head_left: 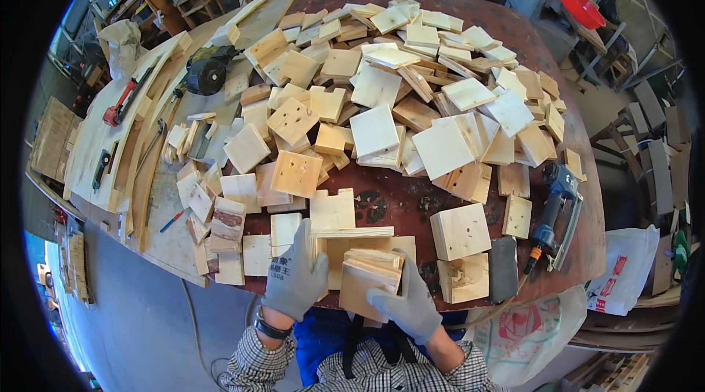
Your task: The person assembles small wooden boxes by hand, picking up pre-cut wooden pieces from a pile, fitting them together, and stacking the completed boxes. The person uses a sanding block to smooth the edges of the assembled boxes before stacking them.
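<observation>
Both of my hands wear grey gloves. My right hand (407,300) grips a small stack of square wooden blocks (361,293), tilted above the table's near edge, with its thumb across the front. My left hand (297,274) has its fingers and thumb closed at the left end of an upright wooden piece (356,233), whose thin edge faces up. Behind the stack lies another pale wooden board (406,247), partly covered. Left of my left hand are a flat wooden block (257,255) and several more.
A large heap of wooden blocks (374,135) covers the dark red table (440,197). At right lie a blue nail gun (558,194) with a hose, a dark grey pad (503,269) and a block stack (460,232). Long boards, a red tool (121,102) and a black coil (206,70) occupy the left.
</observation>
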Tool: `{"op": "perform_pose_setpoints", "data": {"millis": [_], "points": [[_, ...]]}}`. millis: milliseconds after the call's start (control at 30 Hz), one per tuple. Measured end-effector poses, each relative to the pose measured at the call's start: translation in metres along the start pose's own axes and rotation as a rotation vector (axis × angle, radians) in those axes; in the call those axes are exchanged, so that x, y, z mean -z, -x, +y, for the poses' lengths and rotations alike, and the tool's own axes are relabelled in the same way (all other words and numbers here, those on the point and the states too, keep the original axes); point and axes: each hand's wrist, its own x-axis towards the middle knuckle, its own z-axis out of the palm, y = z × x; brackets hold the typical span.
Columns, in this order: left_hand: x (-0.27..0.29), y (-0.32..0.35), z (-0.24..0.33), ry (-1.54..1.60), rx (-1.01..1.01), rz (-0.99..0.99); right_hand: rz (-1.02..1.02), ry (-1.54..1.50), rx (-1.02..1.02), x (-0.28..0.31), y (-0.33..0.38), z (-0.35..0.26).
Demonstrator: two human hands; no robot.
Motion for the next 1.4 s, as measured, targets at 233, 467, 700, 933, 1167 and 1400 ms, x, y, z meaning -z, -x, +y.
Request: {"op": "perform_pose_setpoints", "data": {"millis": [233, 467, 700, 933, 1167, 1400], "points": [[0.033, -0.053, -0.028, -0.058, -0.201, -0.027, 0.007, -0.052, -0.105, 0.021, -0.004, 0.013], [0.021, -0.147, -0.015, -0.69, -0.79, -0.569, -0.043, -0.043, -0.047, 0.019, -0.005, 0.006], [-0.001, -0.156, -0.022, -0.918, -1.012, -0.461, 0.014, 0.123, 0.086, 0.016, 0.0, 0.024], [0.024, -0.164, -0.01, -0.444, -0.655, -0.443, 0.023, 0.065, 0.113, 0.013, 0.002, 0.023], [0.021, -0.194, 0.035, -0.426, -0.407, -0.416, 0.009, 0.042, 0.024, 0.013, 0.0, 0.006], [-0.041, -0.26, 0.042, -0.391, -0.372, -0.337, 0.029, -0.001, 0.05, 0.008, 0.001, 0.013]]}}
